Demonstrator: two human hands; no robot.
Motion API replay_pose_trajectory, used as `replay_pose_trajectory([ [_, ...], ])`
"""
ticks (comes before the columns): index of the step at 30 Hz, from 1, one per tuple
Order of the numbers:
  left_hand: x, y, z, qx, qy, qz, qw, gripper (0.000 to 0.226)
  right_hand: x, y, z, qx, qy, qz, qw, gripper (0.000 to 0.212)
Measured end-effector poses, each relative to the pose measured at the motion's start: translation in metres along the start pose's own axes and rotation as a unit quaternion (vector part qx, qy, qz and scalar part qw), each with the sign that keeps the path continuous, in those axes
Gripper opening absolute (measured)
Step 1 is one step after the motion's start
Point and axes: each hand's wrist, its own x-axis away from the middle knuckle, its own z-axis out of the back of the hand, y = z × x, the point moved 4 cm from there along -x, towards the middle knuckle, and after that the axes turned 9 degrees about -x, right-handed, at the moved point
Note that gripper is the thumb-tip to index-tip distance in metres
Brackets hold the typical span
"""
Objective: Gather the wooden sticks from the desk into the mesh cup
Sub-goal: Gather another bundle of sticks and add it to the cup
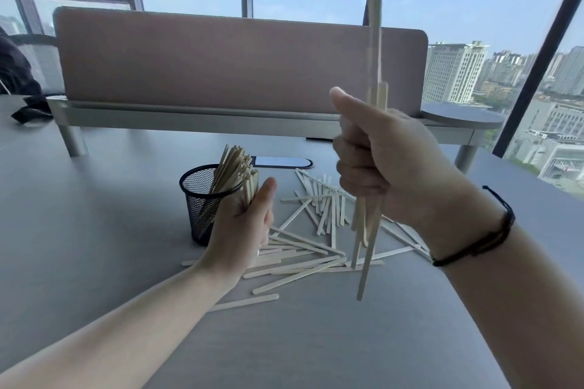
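Head view: the right hand (379, 164) is clenched in a fist around a small bundle of sticks (368, 230), held upright and well above the desk (94, 246). The ends run out above the thumb and below the little finger; those below are uneven, one reaching lower than the rest. At least three sticks show in this bundle; motion blur prevents a firm count.

The left hand (243, 224), lower and to the left of that fist, is wrapped around a second, shorter bunch (251, 188), with its tips showing above the fingers. It sits just beside the mesh cup (202, 202), at the rim's near right side. The number in this bunch cannot be told.

There is one cup, upright, already holding a dense sheaf (230, 167) that leans toward the right of the rim; too many to count.

Between and beneath the two hands, loose sticks (303, 262) lie scattered flat on the desk, crossing one another; roughly thirty or more, so the task is judged partly done.

Judgement on the step in hand: each bundle should be squared at the lower ends before entry, brought vertical over the free left part of the opening, and lowered rather than dropped. The cup looks light and crowded, so it may tip or spill.
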Motion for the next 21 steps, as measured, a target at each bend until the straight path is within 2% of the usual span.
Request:
replay_pose_trajectory([
  [4, 0.001, -0.001, -0.002, -0.013, 0.001, -0.012, 1.0, 0.059, -0.002, 0.037, -0.013, 0.013, -0.003, -0.067, 0.998, 0.062],
  [8, 0.0, -0.001, -0.003, -0.016, 0.003, -0.016, 1.0, 0.056, -0.003, 0.059, -0.016, 0.017, 0.004, -0.054, 0.998, 0.067],
  [13, 0.0, -0.002, 0.0, -0.022, 0.016, -0.009, 1.0, 0.058, -0.002, 0.041, -0.017, 0.074, 0.027, 0.067, 0.995, 0.066],
  [17, -0.001, -0.002, 0.0, -0.026, 0.011, -0.016, 0.999, 0.058, 0.006, 0.022, -0.019, 0.154, 0.042, 0.203, 0.966, 0.063],
  [21, 0.001, -0.001, -0.002, -0.03, 0.018, -0.008, 0.999, 0.056, 0.012, 0.038, -0.026, 0.174, 0.024, 0.228, 0.958, 0.06],
])
